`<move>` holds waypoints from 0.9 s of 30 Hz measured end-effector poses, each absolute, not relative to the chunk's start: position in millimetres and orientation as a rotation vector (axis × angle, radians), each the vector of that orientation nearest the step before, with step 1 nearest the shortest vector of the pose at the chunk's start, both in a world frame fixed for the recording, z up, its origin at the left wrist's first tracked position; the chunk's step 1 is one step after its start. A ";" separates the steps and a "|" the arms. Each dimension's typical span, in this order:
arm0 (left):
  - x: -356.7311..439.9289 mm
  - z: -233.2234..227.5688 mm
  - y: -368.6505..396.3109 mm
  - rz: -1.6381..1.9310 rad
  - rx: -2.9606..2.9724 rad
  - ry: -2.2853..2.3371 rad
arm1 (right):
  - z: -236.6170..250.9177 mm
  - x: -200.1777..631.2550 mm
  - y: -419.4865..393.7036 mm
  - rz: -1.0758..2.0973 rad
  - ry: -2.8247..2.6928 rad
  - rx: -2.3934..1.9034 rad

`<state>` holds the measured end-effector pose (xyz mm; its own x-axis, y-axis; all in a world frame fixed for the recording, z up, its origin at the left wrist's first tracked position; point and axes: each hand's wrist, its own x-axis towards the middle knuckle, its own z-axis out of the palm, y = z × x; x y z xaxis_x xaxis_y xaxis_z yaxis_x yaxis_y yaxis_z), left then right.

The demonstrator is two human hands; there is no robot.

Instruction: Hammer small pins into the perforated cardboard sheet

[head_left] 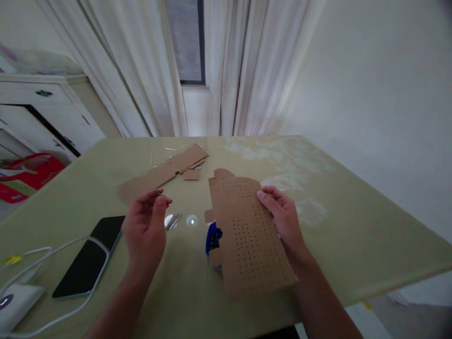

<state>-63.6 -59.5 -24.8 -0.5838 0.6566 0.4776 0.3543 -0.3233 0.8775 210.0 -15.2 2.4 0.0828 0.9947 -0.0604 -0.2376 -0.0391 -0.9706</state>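
My right hand (282,212) grips the right edge of a brown cardboard piece (250,235), thumb on its front. Rows of small holes are punched across this piece, and tabs stick out along its left side. Behind the left edge a bit of dark blue material (213,237) shows. Raised over the table, my left hand (146,226) has its thumb and fingertips closed in a pinch; whatever they hold is too small to make out. Just right of that hand, several thin metal pins (173,221) lie in a small bunch on the tabletop.
Flat cardboard strips (165,169) lie toward the back of the table (339,263). At the left are a black-screened phone (92,254), a white cable (67,242) looping over it and a white power bank (17,301). A red bag (33,174) is beyond the left edge.
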 end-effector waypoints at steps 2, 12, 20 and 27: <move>-82.7 -32.8 -46.4 1.820 1.191 1.770 | 1.7 219.2 -3.1 1.303 -0.934 -1.160; -112.6 -47.7 -35.0 0.879 1.659 2.312 | -6.2 220.3 -4.9 1.724 -1.111 -1.148; -110.4 -50.3 -38.2 0.629 1.817 2.333 | -13.5 223.7 -2.1 1.649 -1.316 -1.265; -113.6 -53.2 -37.2 0.577 1.846 2.344 | -15.9 221.5 -0.5 1.453 -1.457 -1.282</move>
